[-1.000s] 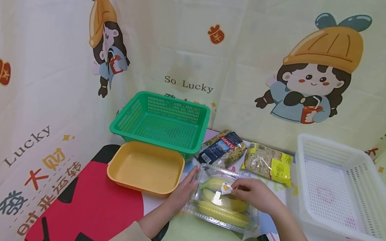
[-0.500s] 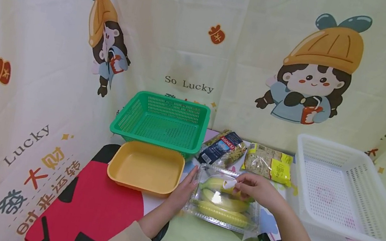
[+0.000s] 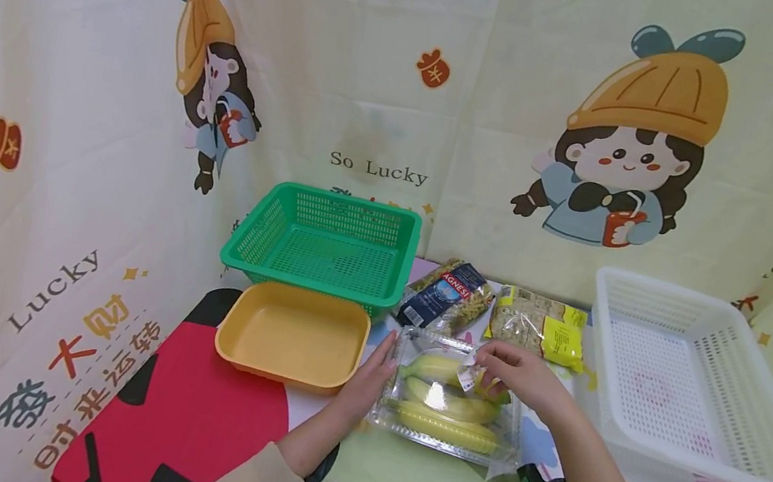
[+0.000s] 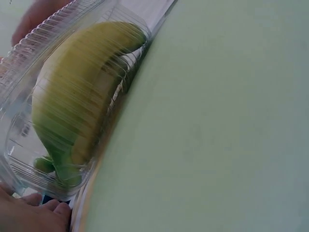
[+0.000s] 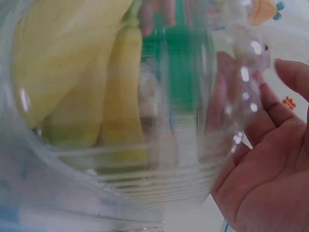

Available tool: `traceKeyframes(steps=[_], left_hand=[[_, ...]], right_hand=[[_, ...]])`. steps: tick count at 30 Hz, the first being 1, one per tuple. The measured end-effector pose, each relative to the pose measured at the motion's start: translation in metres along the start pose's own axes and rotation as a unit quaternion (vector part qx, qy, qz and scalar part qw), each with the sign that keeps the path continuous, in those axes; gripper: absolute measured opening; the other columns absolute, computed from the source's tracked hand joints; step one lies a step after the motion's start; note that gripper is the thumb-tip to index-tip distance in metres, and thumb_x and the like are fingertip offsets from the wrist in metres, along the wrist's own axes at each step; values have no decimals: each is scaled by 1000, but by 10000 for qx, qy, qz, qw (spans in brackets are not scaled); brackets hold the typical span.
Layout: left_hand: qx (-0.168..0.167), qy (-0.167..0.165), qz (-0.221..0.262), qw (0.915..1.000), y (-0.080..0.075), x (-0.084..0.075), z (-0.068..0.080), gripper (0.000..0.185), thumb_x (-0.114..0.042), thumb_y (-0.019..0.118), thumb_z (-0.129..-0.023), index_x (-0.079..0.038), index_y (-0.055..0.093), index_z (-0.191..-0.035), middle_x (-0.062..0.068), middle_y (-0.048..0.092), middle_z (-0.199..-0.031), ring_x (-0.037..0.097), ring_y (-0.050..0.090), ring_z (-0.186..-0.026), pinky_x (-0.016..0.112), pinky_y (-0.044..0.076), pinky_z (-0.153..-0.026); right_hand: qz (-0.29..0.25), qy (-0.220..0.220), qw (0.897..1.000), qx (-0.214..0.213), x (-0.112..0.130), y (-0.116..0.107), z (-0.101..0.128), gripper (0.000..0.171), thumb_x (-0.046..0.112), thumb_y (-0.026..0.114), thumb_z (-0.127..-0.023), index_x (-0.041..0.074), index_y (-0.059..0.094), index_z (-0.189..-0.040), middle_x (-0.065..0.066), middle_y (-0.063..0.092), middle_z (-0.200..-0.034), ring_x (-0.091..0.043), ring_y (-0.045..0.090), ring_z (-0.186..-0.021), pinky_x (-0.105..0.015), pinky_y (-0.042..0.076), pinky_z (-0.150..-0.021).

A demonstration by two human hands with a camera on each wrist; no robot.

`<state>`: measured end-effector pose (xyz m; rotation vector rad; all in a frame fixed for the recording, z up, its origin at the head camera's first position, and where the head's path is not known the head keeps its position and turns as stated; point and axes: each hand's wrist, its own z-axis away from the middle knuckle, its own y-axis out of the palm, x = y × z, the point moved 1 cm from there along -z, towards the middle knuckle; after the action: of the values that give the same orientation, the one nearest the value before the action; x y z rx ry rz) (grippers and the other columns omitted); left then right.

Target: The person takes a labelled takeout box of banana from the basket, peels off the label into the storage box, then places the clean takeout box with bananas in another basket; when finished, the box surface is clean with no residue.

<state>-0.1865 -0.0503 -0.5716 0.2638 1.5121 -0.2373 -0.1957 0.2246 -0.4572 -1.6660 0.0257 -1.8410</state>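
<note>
A clear plastic clamshell box (image 3: pixel 433 444) with several bananas (image 3: pixel 448 402) inside lies in front of the person. My left hand (image 3: pixel 362 385) rests along its left side, fingers fairly straight against the wall. Above the lid's upper right part, my right hand (image 3: pixel 520 376) pinches a small white sticker (image 3: pixel 467 378) between thumb and finger; the sticker hangs tilted. Whether its edge still touches the lid, I cannot tell. In the left wrist view, bananas (image 4: pixel 77 92) show through the ribbed wall. In the right wrist view, the right palm (image 5: pixel 270 169) is beside the box; the sticker is hidden.
A yellow tub (image 3: pixel 294 344) sits left of the box, a green basket (image 3: pixel 311 284) behind it. Behind the box lie an AGNESI pasta bag (image 3: pixel 449 297) and a yellow-labelled bag (image 3: pixel 540 326). A white basket (image 3: pixel 688 466) stands at right. Printed curtains surround the table.
The right hand has drawn the sticker up from the lid and slightly to the right, and the sticker has turned over to hang from the fingers. The left hand stays in place.
</note>
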Motion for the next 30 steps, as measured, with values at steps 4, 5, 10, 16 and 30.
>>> traceKeyframes(steps=[4,5,10,16,30], left_hand=[[-30,-12,108,9999,2,-4,2,61,-39,40,-105,-30,15,-159,-6,13,-167,20,9,-155,46,10,-125],[-32,53,100,9999,3,-6,3,61,-36,40,-105,-28,14,-160,-4,12,-167,21,8,-155,47,10,-125],[-442,371,-934,9940,6,-18,12,62,-31,46,-104,-31,17,-159,3,5,-168,29,3,-155,58,9,-123],[-619,556,-1824,9797,2,-46,30,65,-37,52,-101,-43,17,-156,-3,0,-168,30,5,-155,68,14,-117],[-1007,940,-2551,9571,-121,-104,41,37,-32,47,-105,-18,58,-138,2,54,-145,27,45,-139,52,38,-114]], right_hand=[[121,71,9999,-51,-1,-1,1,27,27,64,-97,5,63,-113,-16,68,-93,-30,66,-77,-47,58,-73],[114,57,9999,-67,-1,-1,2,26,24,64,-96,4,62,-113,-15,68,-95,-30,66,-78,-47,58,-74],[151,-255,9995,-65,-2,0,3,20,11,63,-95,3,62,-113,-14,67,-104,-24,67,-87,-40,60,-77],[286,-497,9983,-105,-5,3,4,21,14,63,-96,12,69,-116,-13,66,-119,-19,66,-94,-34,60,-80],[513,-664,9964,114,-3,1,9,38,3,54,-97,16,66,-130,-18,46,-147,-26,63,-91,-35,58,-71]])
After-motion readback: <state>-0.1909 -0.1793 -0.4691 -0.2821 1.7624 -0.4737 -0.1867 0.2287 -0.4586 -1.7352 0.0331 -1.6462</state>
